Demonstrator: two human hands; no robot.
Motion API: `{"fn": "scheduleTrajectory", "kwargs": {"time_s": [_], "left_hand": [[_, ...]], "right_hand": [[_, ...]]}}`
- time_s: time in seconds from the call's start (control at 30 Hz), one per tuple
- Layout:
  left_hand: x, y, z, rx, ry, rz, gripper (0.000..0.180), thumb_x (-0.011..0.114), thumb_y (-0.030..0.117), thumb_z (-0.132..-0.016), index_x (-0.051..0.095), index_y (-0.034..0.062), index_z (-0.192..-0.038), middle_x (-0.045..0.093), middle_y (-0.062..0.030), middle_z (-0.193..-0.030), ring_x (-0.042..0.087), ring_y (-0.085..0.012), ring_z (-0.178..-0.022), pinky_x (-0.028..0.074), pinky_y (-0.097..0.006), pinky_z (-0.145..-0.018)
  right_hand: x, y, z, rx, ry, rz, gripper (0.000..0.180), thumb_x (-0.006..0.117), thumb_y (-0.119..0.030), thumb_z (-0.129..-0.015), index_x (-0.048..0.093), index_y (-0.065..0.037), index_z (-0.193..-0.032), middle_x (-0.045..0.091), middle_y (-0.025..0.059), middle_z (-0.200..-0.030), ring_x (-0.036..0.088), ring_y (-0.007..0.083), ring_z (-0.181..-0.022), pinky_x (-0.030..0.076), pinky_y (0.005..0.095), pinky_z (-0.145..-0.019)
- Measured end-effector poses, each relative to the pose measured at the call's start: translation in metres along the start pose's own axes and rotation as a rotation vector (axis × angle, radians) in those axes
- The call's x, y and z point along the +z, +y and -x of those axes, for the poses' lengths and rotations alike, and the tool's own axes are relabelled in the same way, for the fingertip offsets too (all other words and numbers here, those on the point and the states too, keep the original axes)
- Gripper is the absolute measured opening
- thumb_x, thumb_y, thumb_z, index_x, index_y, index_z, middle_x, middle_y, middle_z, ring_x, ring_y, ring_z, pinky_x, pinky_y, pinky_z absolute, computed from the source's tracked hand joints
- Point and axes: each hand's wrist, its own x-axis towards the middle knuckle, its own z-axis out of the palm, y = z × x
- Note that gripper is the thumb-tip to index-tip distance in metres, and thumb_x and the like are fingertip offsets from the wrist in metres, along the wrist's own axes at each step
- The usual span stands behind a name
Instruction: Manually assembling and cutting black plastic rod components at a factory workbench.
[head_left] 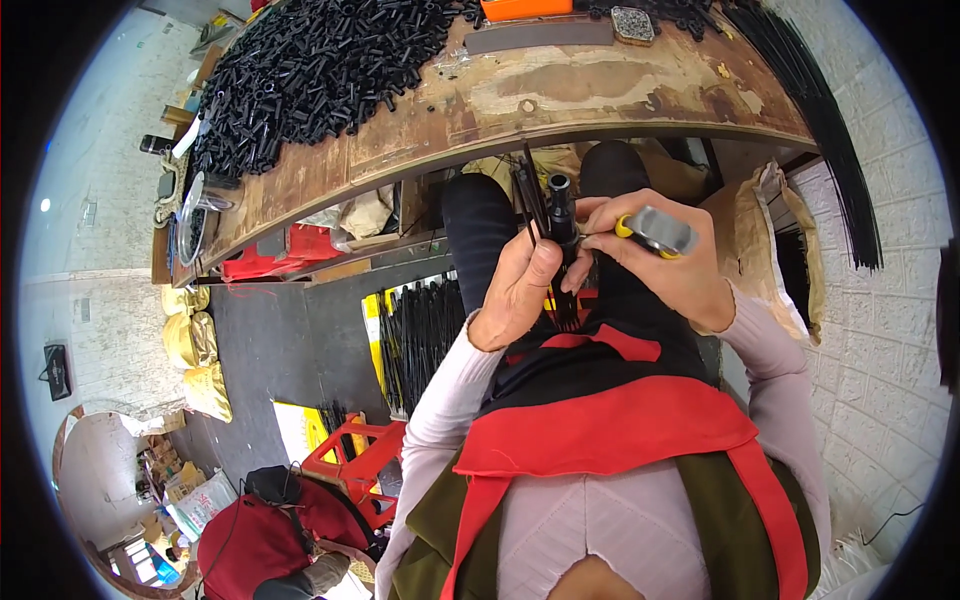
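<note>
My left hand [518, 285] is closed around a bundle of thin black rods [530, 190], which resemble umbrella ribs, held upright over my lap. Among them stands a black tubular piece [560, 195] with an open round end. My right hand [690, 250] is wrapped round a tool with a yellow-and-grey handle [662, 233]; its working end is hidden. The fingertips of that hand meet the side of the tubular piece. Whatever is pinched there is too small to make out. A red and black apron [600, 430] covers my lap.
A worn wooden bench [600, 90] carries a big heap of short black tubes [320, 80], an orange tray [525, 8] and a small box of metal bits [632, 25]. Long black rods [830, 140] overhang its right end. A paper sack [765, 250] and a red stool [360, 450] stand nearby.
</note>
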Motion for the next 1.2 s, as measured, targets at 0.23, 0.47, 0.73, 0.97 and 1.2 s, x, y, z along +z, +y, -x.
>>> {"fn": "scheduleTrajectory", "kwargs": {"time_s": [0.23, 0.47, 0.73, 0.97, 1.2], "left_hand": [[0.005, 0.001, -0.002, 0.07, 0.034, -0.053, 0.065, 0.04, 0.047, -0.102, 0.038, -0.0053, -0.141, 0.045, 0.0011, -0.076, 0.04, -0.0075, -0.068, 0.036, -0.022, -0.065], [0.006, 0.007, 0.001, 0.003, 0.034, 0.047, 0.071, 0.039, 0.052, -0.101, 0.036, -0.0057, -0.142, 0.043, 0.0006, -0.075, 0.037, -0.0088, -0.066, 0.034, -0.022, -0.062], [-0.015, -0.005, 0.005, -0.067, -0.033, 0.138, 0.081, 0.043, 0.065, -0.093, 0.036, -0.0032, -0.137, 0.044, 0.0013, -0.075, 0.035, -0.0073, -0.064, 0.031, -0.022, -0.058], [-0.025, -0.006, -0.002, -0.003, 0.013, 0.157, 0.075, 0.046, 0.064, -0.093, 0.048, -0.0031, -0.125, 0.044, 0.0001, -0.071, 0.036, -0.008, -0.057, 0.031, -0.023, -0.053], [-0.014, -0.004, -0.001, -0.1, -0.04, 0.065, 0.067, 0.044, 0.063, -0.095, 0.055, -0.0014, -0.109, 0.045, 0.0013, -0.071, 0.038, -0.0061, -0.06, 0.03, -0.021, -0.053]], "right_hand": [[-0.01, -0.006, -0.014, -0.389, -0.118, 0.289, 0.028, 0.068, 0.002, -0.076, 0.063, -0.004, -0.103, 0.069, 0.009, -0.096, 0.069, 0.0243, -0.086, 0.054, 0.0315, -0.073], [-0.021, -0.018, -0.038, -0.623, -0.335, 0.456, 0.024, 0.071, 0.004, -0.074, 0.063, -0.002, -0.096, 0.066, 0.0106, -0.088, 0.067, 0.0288, -0.079, 0.054, 0.0359, -0.07], [-0.017, -0.005, -0.044, -0.284, -0.346, 0.23, 0.021, 0.073, 0.003, -0.077, 0.062, 0.0, -0.095, 0.066, 0.008, -0.093, 0.066, 0.0199, -0.089, 0.051, 0.0319, -0.078], [-0.04, -0.042, -0.019, 0.489, -0.458, 0.348, 0.014, 0.064, -0.012, -0.091, 0.056, 0.0, -0.093, 0.06, 0.0066, -0.066, 0.057, 0.0119, -0.054, 0.044, 0.0277, -0.053], [-0.03, -0.055, -0.01, 0.247, -0.62, 0.604, 0.018, 0.058, -0.017, -0.094, 0.055, -0.003, -0.105, 0.058, 0.0154, -0.063, 0.06, 0.0344, -0.057, 0.044, 0.0391, -0.054]]}}
